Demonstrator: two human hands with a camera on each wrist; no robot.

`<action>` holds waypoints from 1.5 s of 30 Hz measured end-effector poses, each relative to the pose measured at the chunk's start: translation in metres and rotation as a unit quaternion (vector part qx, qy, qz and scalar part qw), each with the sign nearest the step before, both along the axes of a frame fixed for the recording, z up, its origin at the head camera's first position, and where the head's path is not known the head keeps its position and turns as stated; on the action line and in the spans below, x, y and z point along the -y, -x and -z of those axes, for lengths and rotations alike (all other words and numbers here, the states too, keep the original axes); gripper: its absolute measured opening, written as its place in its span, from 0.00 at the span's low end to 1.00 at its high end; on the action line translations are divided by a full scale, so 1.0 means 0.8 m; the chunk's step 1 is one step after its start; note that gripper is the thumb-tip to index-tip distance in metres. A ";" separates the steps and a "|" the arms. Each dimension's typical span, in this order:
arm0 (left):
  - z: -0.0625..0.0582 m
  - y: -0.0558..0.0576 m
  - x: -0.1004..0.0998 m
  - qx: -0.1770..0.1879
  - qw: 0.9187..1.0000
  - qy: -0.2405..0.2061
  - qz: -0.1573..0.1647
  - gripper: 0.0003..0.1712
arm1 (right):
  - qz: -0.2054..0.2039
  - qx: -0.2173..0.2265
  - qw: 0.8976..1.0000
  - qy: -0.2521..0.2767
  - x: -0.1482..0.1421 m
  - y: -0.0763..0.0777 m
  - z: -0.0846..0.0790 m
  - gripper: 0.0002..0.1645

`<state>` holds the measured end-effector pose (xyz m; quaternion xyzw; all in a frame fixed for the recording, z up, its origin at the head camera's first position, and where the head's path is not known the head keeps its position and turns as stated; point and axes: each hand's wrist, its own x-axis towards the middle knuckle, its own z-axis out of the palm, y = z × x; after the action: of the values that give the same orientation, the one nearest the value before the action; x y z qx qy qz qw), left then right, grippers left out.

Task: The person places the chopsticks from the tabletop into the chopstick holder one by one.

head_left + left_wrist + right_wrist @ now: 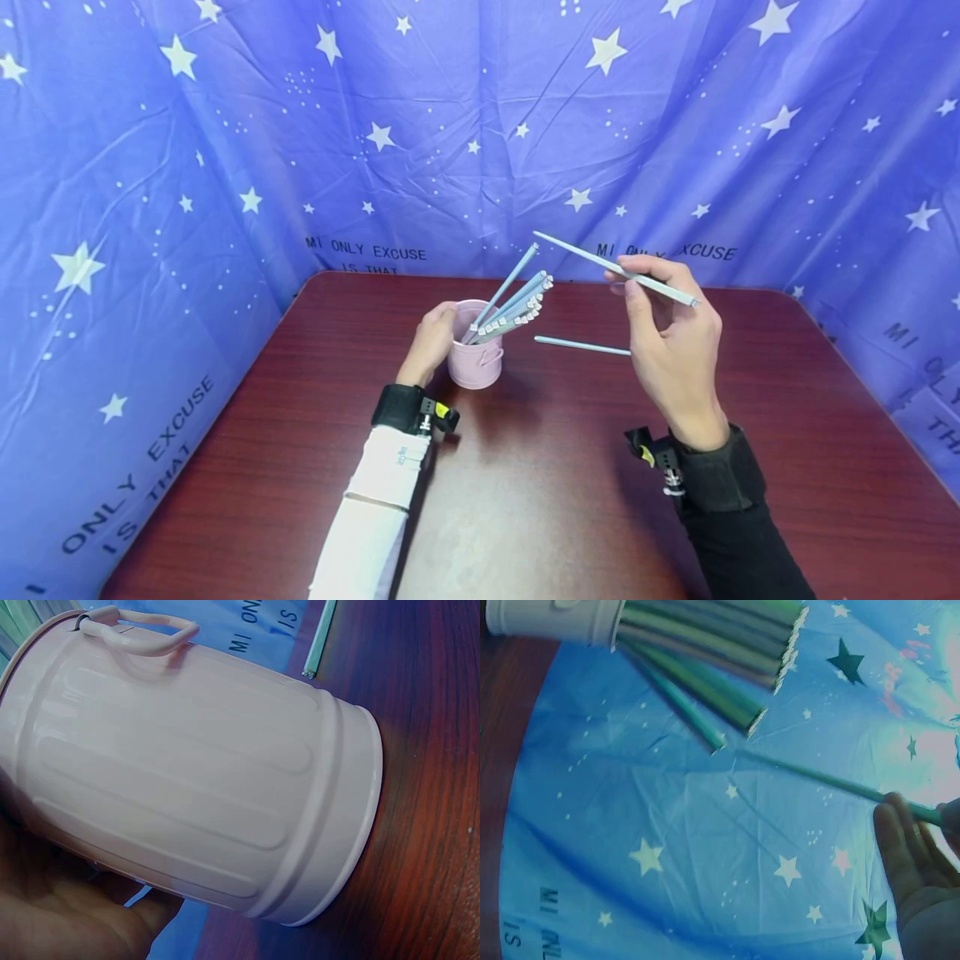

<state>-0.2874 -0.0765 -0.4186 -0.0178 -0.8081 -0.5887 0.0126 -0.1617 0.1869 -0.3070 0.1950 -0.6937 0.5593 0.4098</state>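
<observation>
On the table stands a small pale pink metal bucket with ribbed sides and little loop handles. My left hand grips it from the left, near the rim. Several thin blue-green sticks lean out of the bucket towards the right, their pale ends up. Above the table, my right hand pinches one more such stick between thumb and fingers. That stick slants, its far end pointing left and up over the bundle. In the right wrist view its tip appears close to the bundle's ends.
Another blue-green stick lies on the dark red-brown table, partly hidden behind the right hand. A blue curtain with white stars and printed words hangs around the table's back and sides. Black camera straps wrap both wrists.
</observation>
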 end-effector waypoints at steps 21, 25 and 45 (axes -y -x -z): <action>0.001 0.001 0.001 0.001 1.000 -0.005 0.000 0.26 | -0.079 0.008 0.996 -0.039 0.036 0.002 0.023 0.12; 0.001 0.002 0.001 0.000 1.000 -0.005 -0.001 0.26 | -0.085 0.020 0.996 -0.026 0.038 0.003 0.023 0.12; 0.002 0.001 0.001 0.002 1.000 -0.006 0.002 0.26 | -0.022 0.099 0.990 -0.100 0.022 0.022 0.038 0.15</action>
<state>-0.2885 -0.0770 -0.4206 -0.0179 -0.8047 -0.5933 0.0100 -0.1793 0.1696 -0.3378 0.1936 -0.7793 0.5121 0.3050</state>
